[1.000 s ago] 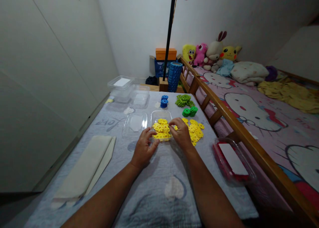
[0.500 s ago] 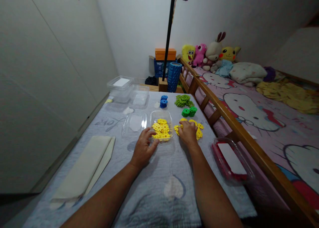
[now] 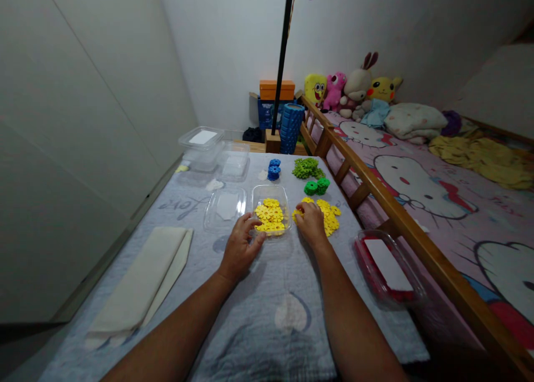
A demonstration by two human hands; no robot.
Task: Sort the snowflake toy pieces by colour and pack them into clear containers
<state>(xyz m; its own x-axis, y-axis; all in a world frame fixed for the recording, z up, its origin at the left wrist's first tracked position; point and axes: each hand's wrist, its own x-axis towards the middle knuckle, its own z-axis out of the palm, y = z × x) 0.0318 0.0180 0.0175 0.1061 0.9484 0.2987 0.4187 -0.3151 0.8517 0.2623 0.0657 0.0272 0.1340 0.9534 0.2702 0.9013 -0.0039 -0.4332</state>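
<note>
My left hand (image 3: 242,240) braces the near left corner of a clear plastic container (image 3: 269,191), with thumb and fingers on either side of that corner. Several yellow snowflake building discs (image 3: 270,215) lie inside it. To the container's right, my right hand (image 3: 311,222) reaches palm down over the left side of a loose pile of yellow snowflake discs (image 3: 330,219). Its fingers are bent together on a yellow disc at the pile's left edge; the fingertips are partly hidden. A clear lid (image 3: 226,207) with a white label lies left of the container.
Behind the yellow pile are green discs (image 3: 317,187), light green discs (image 3: 306,168) and blue discs (image 3: 274,170). Clear boxes (image 3: 202,148) stand at the back left. A lidded box of red pieces (image 3: 386,268) sits right, beside the wooden bed rail (image 3: 371,198). Folded cloth (image 3: 144,282) lies left.
My right hand has shifted slightly left over the yellow pile, uncovering more discs on its right. My left hand stays at the container's corner.
</note>
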